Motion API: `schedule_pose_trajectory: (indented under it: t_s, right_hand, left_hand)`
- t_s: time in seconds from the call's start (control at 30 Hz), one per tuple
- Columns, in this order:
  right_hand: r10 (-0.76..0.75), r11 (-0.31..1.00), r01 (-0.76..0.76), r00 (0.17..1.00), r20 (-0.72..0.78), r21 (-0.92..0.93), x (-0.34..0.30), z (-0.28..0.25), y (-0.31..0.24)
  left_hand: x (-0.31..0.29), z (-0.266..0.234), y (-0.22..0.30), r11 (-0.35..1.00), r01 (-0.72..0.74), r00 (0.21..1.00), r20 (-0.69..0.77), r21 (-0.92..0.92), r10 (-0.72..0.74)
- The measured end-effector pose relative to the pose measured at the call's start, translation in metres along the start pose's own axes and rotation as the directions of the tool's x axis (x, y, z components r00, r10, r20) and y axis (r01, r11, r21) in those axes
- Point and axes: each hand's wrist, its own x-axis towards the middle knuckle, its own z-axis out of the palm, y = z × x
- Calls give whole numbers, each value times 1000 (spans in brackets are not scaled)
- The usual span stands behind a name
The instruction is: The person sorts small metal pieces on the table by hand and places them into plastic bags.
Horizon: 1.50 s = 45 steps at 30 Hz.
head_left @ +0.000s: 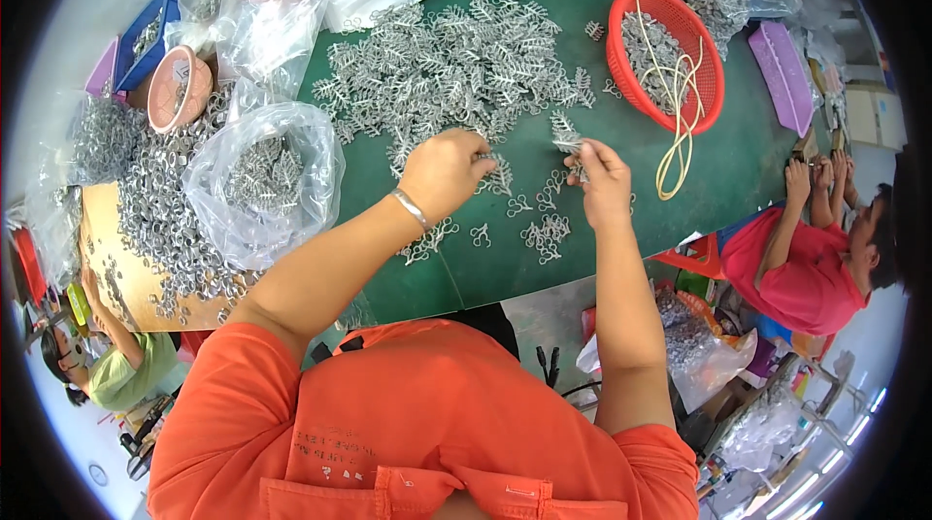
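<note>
My right hand (604, 180) pinches a grey branched metal piece (564, 132) between thumb and fingertips, above the green table (408, 282). Closed at the lower edge of a large heap of similar branched metal pieces (447, 64), my left hand (447, 173) wears a bracelet at the wrist. What its fingertips hold is hidden; another branched piece (499, 177) shows right beside them. Small looped metal parts (547, 236) lie in a loose cluster between and below my hands.
A red basket (715, 83) of metal parts with a cream cord (674, 156) stands at right. At left are a clear plastic bag (325, 166) of branched pieces and a heap of metal rings (160, 219). One person (806, 268) sits at right, another (121, 374) at left.
</note>
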Motion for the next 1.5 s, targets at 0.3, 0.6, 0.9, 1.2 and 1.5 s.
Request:
schedule_pose_trajectory:
  t_s: [0.3,0.6,0.9,1.2,1.5]
  right_hand:
    - [78,992,-88,991,108,90,13,1,-26]
    - [-53,811,104,993,105,-576,14,30,-40]
    - [111,859,-300,901,420,415,-45,21,-4]
    - [162,889,-323,885,437,324,-62,27,9]
    - [196,869,-413,794,575,274,-71,49,-8]
  left_hand:
    - [-11,-11,4,531,562,827,449,-635,-338]
    - [-31,-9,5,-89,686,704,690,-722,-170]
    - [-25,8,29,243,633,772,578,-735,-263]
    - [-40,16,29,617,422,906,331,-664,-262]
    - [-60,-18,15,281,607,782,496,-743,-379]
